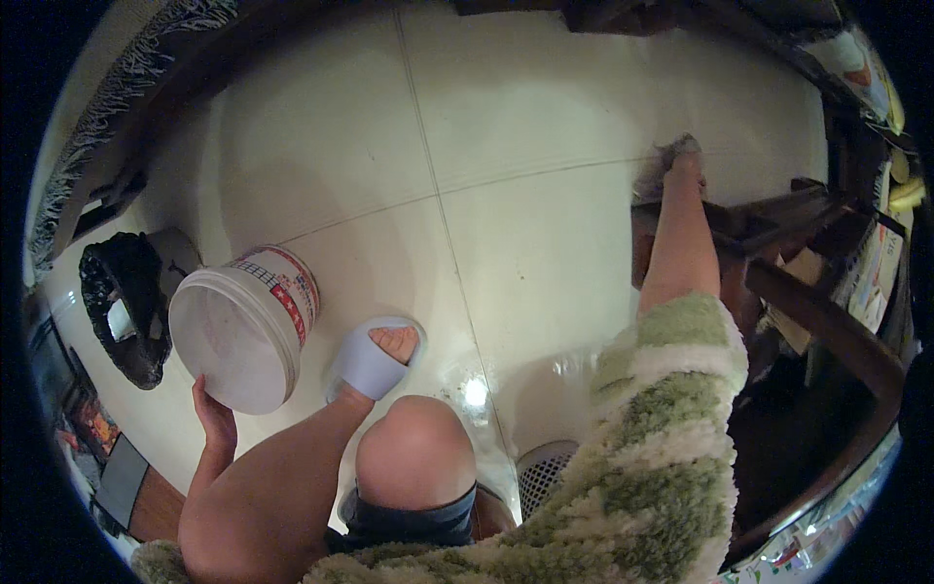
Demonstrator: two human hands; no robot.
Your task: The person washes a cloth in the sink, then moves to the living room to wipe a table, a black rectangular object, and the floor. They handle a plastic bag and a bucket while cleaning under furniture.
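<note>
My left hand (215, 423) is at the near rim of a white plastic bucket (233, 339), with its fingers on the edge. Red and dark print runs around the bucket's outer wall. Its mouth faces up toward me, and the pale inside shows nothing in it. At the upper right, my right hand (686, 169) reaches down near the tiled floor (525, 219), at the end of a fuzzy green and white sleeve (657, 416). A grey, ragged clump (684, 144) is at its fingers; blur hides what it is made of.
A bin with a black plastic bag (124, 314) stands left of the bucket. My foot in a pale slide slipper (371, 358) is right of it. A mesh basket (543, 478) stands by my knee. Dark wooden furniture (824, 321) lines the right side, and a fringed cloth (95, 139) hangs upper left.
</note>
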